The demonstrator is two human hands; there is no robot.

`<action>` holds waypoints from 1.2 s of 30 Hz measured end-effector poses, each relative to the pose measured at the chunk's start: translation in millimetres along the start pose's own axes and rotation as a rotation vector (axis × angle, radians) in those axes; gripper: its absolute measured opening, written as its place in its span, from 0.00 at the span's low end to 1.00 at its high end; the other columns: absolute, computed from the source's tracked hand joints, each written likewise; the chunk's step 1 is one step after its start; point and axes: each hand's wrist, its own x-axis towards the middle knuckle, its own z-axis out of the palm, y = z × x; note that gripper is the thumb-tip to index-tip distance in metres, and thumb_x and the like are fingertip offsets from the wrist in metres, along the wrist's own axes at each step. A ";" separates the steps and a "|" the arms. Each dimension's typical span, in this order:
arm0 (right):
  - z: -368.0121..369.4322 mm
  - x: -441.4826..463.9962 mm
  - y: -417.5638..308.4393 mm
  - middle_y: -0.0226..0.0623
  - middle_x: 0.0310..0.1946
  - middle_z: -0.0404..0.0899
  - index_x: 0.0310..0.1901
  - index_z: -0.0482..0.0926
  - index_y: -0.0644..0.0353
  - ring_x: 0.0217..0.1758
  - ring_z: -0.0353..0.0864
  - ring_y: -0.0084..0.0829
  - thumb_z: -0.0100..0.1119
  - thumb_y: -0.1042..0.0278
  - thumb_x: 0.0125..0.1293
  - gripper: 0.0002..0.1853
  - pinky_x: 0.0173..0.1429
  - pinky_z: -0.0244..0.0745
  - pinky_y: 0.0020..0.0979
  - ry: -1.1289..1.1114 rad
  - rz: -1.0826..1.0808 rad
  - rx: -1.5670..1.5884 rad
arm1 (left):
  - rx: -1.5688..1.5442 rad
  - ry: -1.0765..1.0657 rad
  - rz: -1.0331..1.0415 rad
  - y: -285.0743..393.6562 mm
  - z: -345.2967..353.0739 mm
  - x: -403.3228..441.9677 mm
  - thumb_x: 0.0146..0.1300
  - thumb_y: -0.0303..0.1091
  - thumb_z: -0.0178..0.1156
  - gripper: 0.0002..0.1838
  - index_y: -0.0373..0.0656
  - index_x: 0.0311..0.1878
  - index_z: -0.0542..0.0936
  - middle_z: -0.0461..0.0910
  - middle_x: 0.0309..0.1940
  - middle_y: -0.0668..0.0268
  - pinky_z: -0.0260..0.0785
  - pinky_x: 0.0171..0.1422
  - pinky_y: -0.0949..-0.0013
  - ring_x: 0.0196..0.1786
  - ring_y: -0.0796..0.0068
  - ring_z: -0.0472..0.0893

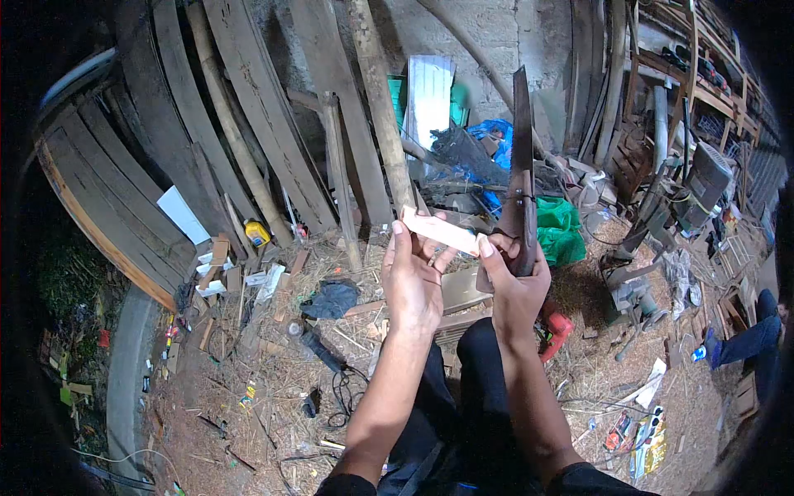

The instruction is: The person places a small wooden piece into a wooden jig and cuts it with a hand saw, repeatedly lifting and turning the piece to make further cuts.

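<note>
A short, pale strip of wood (440, 231) is held up in front of me, brightly lit. My left hand (411, 285) grips its left end between thumb and fingers. At its other end, my right hand (519, 285) pinches the strip with thumb and fingertips. That same right hand is also wrapped round the dark handle of a handsaw (521, 149), whose blade points upward, away from the strip. Below the hands, a pale board (465, 291) shows behind my wrists, partly covered by them.
Long planks (265, 107) lean on the wall. A dark power tool with a cord (318, 345), a black plastic bag (331, 298) and a red tool (557, 332) lie on the littered ground. Green plastic (558, 231) sits behind the saw. Another person's leg (748, 339) is at right.
</note>
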 end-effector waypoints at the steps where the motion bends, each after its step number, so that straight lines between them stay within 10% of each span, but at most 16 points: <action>1: 0.0 0.4 0.8 0.29 0.35 0.82 0.41 0.77 0.64 0.36 0.77 0.15 0.71 0.76 0.59 0.11 0.43 0.71 0.20 0.001 -0.010 -0.025 | -0.005 0.007 0.009 -1.4 -1.2 0.3 0.76 0.49 0.46 0.20 0.45 0.61 0.71 0.76 0.55 0.65 0.72 0.60 0.57 0.59 0.69 0.77; 10: -31.0 10.1 19.9 0.29 0.33 0.81 0.37 0.76 0.63 0.33 0.75 0.14 0.73 0.70 0.59 0.13 0.38 0.70 0.19 -0.036 0.089 -0.217 | -0.154 0.000 -0.124 1.5 -35.6 18.8 0.76 0.41 0.48 0.19 0.37 0.60 0.72 0.73 0.33 0.71 0.69 0.31 0.76 0.29 0.81 0.71; 22: -20.5 46.1 20.3 0.32 0.39 0.84 0.47 0.76 0.66 0.37 0.76 0.16 0.75 0.70 0.57 0.20 0.43 0.72 0.22 -0.462 0.005 -0.220 | 0.427 -0.187 -0.546 -2.4 -40.4 25.2 0.67 0.24 0.50 0.16 0.33 0.58 0.70 0.76 0.40 0.59 0.64 0.17 0.81 0.29 0.77 0.75; 29: -37.8 58.3 62.5 0.27 0.32 0.79 0.40 0.79 0.67 0.35 0.75 0.16 0.75 0.69 0.57 0.15 0.41 0.73 0.22 -0.455 0.195 -0.310 | 0.249 -0.296 -0.949 -27.3 -85.8 58.6 0.68 0.29 0.52 0.16 0.36 0.57 0.74 0.79 0.34 0.63 0.68 0.18 0.82 0.29 0.78 0.78; 34: -48.1 67.6 102.9 0.26 0.27 0.78 0.36 0.78 0.65 0.31 0.72 0.16 0.75 0.68 0.57 0.14 0.33 0.69 0.23 -0.361 0.136 -0.406 | 0.163 -0.361 -1.062 -43.6 -108.9 77.1 0.74 0.40 0.51 0.18 0.33 0.52 0.77 0.83 0.40 0.59 0.79 0.52 0.61 0.42 0.67 0.84; 36: -63.0 70.8 126.7 0.24 0.30 0.77 0.38 0.77 0.64 0.32 0.73 0.14 0.73 0.70 0.59 0.13 0.36 0.70 0.20 -0.347 0.180 -0.506 | 0.575 -0.560 -0.857 -55.7 -121.5 86.1 0.74 0.42 0.53 0.20 0.33 0.54 0.77 0.83 0.42 0.59 0.78 0.50 0.64 0.42 0.67 0.84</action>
